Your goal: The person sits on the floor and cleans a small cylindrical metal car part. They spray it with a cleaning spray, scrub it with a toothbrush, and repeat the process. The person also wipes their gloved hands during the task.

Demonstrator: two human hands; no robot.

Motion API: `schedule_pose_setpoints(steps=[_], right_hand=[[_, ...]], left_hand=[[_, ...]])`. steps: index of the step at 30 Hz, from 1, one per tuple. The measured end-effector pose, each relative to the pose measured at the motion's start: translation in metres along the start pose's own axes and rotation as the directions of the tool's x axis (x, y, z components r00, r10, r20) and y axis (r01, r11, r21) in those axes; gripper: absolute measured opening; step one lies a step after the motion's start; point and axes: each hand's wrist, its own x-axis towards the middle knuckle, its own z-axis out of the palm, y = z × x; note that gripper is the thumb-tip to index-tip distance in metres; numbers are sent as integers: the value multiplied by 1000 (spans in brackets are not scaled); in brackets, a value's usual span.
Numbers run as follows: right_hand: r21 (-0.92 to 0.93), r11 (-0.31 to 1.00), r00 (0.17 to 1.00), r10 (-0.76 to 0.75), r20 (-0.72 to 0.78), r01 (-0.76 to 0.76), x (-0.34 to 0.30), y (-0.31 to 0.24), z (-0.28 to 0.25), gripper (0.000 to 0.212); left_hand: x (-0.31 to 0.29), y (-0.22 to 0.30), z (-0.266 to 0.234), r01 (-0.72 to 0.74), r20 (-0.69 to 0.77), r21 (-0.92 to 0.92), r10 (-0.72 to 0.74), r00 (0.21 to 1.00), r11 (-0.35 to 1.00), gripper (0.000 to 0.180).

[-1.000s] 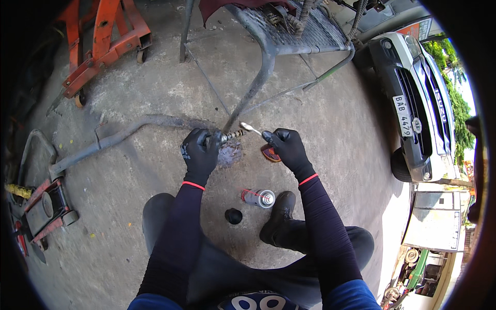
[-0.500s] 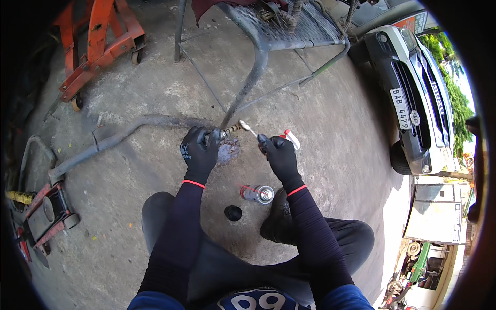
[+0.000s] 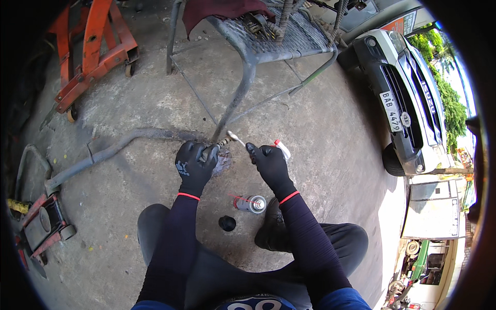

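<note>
Black gloves cover both my hands. My left hand (image 3: 195, 164) is closed round a narrow ribbed metal part (image 3: 225, 141), its far end poking out past the fingers. In my right hand (image 3: 268, 163) is a small white brush, apparently a toothbrush (image 3: 236, 137), pinched by its handle. The brush head is right at the part's exposed tip; whether it touches cannot be told. Below the hands stands a spray can (image 3: 251, 204) with a red thin tube along its side. A round black cap (image 3: 227, 223) lies near it. Behind my right hand is a red-and-white object (image 3: 282, 149), partly hidden.
A metal chair (image 3: 248, 64) stands ahead, with a maroon cloth (image 3: 222, 13) and metal parts on it. A floor jack (image 3: 46, 222) with a long grey handle lies left. An orange wheeled frame (image 3: 95, 62) is far left, a parked vehicle (image 3: 408, 103) right. A wet patch (image 3: 222, 164) marks the concrete.
The whole view has shifted slightly. Both hands keep their grips, and the brush head stays by the tip of the metal part.
</note>
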Motion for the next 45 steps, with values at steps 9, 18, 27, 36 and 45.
schedule_pose_setpoints(steps=[9,18,27,36,45], right_hand=[[-176,984,983,28,180,4,3,-14,-19,63],[-369,924,992,-123,-42,99,13,-20,-31,65],[-194,981,990,-25,-137,-2,7,-11,-12,57],[-258,896,907,-401,-124,361,22,9,33,51],[-291,923,957,-282,-63,253,29,10,23,46]], left_hand=[[0,9,4,-154,34,58,153,988,986,29],[1,13,3,-199,80,109,191,978,974,30],[0,-4,22,695,245,-225,-651,718,683,50],[1,3,5,842,822,-401,-547,158,-360,40],[0,1,-3,799,897,-268,-442,4,-538,48]])
